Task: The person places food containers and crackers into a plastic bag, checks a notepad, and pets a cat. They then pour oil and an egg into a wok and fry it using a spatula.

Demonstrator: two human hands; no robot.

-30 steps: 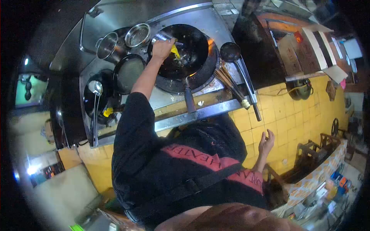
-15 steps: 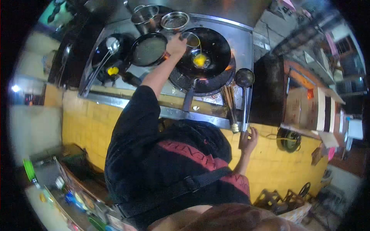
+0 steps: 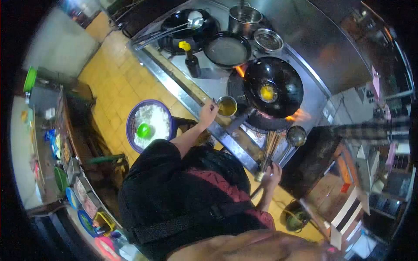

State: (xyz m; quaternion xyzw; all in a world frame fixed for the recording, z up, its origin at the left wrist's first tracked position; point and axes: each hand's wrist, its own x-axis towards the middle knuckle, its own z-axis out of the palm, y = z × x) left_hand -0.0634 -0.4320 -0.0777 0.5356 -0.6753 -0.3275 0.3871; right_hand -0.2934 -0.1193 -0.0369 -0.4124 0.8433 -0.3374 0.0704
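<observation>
In my left hand point(image 3: 208, 113) is a small round metal cup point(image 3: 227, 106) with yellow-brown liquid inside, held over the stove's front edge beside the wok handle. A black wok point(image 3: 285, 82) sits tilted on the burner, with a small yellow pool point(image 3: 267, 92), like egg, in its bottom. My right hand point(image 3: 272, 175) is closed around the handle of a ladle point(image 3: 296, 135), whose bowl rests at the stove's right side. Right by that hand lies a bundle of thin bamboo sticks point(image 3: 271, 148), like a wok brush.
Flames point(image 3: 298, 115) show beside the wok. Left of it are a flat black pan point(image 3: 227, 49), a dark bottle with a yellow cap point(image 3: 191, 64), and a metal pot point(image 3: 244, 19). A purple basket of white rice point(image 3: 129, 126) stands at my left.
My left hand has drawn the cup back from over the wok to the stove's front edge. The view has turned left, bringing the rice basket in. My right hand stays by the ladle handle.
</observation>
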